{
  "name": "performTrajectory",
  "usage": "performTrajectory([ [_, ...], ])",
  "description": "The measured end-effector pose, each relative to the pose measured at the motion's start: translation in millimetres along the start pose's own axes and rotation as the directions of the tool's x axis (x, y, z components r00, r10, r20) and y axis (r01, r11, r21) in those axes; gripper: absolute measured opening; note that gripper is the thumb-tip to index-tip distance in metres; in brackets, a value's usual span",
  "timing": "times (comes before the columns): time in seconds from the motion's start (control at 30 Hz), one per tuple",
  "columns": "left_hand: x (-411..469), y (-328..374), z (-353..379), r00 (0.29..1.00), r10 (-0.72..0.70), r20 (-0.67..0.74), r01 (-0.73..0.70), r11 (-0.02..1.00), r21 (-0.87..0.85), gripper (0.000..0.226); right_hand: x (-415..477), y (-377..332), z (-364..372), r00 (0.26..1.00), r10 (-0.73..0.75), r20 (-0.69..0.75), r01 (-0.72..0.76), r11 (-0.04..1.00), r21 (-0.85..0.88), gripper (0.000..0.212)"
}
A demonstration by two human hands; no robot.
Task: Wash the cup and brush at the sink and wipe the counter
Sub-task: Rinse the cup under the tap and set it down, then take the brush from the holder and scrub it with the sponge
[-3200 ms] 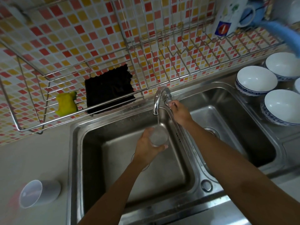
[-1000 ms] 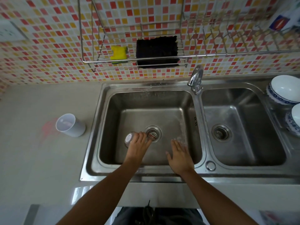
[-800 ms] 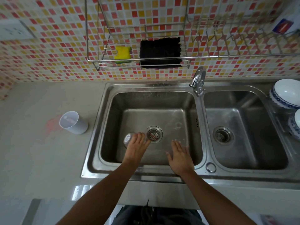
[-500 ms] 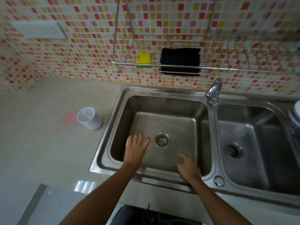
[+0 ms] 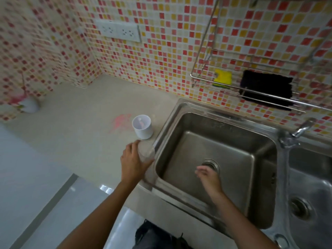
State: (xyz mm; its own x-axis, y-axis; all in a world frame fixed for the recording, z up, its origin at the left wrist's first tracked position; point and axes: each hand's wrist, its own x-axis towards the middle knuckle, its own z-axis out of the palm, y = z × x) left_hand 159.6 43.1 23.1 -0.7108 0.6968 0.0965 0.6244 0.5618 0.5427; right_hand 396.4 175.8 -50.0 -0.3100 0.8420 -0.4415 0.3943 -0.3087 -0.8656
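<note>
My left hand is shut on a clear glass cup, held at the counter just left of the sink's rim. A white plastic cup stands upright on the beige counter just beyond it, next to a pink stain. My right hand hovers, fingers loosely apart and blurred, over the left basin near the drain; it holds nothing. No brush is visible.
A wire rack on the tiled wall carries a yellow sponge and a black cloth. The faucet stands between the two basins. A white holder hangs at the far left wall, and a socket plate sits above the counter.
My left hand lifted the glass cup out of the left basin and carried it left to the counter. My view swung left. My right hand stayed over the basin.
</note>
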Motion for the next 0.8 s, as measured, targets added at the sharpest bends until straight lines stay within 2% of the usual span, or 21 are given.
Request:
performTrajectory([
  [0.13, 27.4, -31.2, -17.7, 0.998, -0.05, -0.042, 0.049, 0.998, -0.034, 0.092, 17.2, -47.2, 52.5, 0.99, -0.115, 0.085, 0.12, 0.991, -0.059, 0.02],
  [0.23, 42.3, -49.6, -23.8, 0.997, -0.079, -0.023, 0.076, 0.991, -0.11, 0.09, 31.2, -83.4, 87.8, 0.973, -0.189, 0.132, 0.2, 0.977, -0.072, 0.029],
  [0.3, 50.3, -60.8, -26.8, 0.998, -0.064, 0.002, 0.064, 0.984, -0.166, 0.089, 39.2, -106.8, 109.8, 0.961, -0.235, 0.148, 0.249, 0.964, -0.088, 0.039],
  [0.47, 62.0, -88.5, -29.6, 0.991, -0.068, 0.114, 0.095, 0.964, -0.247, 0.092, 61.1, -145.4, 154.3, 0.915, -0.36, 0.18, 0.399, 0.869, -0.292, 0.076],
  [0.57, 63.7, -101.1, -28.0, 0.984, -0.05, 0.173, 0.098, 0.954, -0.283, 0.092, 69.0, -152.5, 170.9, 0.887, -0.421, 0.192, 0.462, 0.822, -0.332, 0.08],
  [0.7, 66.7, -112.1, -31.0, 0.975, 0.006, 0.223, 0.056, 0.961, -0.271, 0.097, 69.4, -150.0, 186.4, 0.883, -0.409, 0.23, 0.466, 0.817, -0.34, 0.093],
  [0.8, 74.1, -114.0, -39.9, 0.981, 0.082, 0.178, -0.043, 0.977, -0.209, 0.104, 68.4, -149.8, 193.6, 0.881, -0.428, 0.201, 0.472, 0.812, -0.343, 0.098],
])
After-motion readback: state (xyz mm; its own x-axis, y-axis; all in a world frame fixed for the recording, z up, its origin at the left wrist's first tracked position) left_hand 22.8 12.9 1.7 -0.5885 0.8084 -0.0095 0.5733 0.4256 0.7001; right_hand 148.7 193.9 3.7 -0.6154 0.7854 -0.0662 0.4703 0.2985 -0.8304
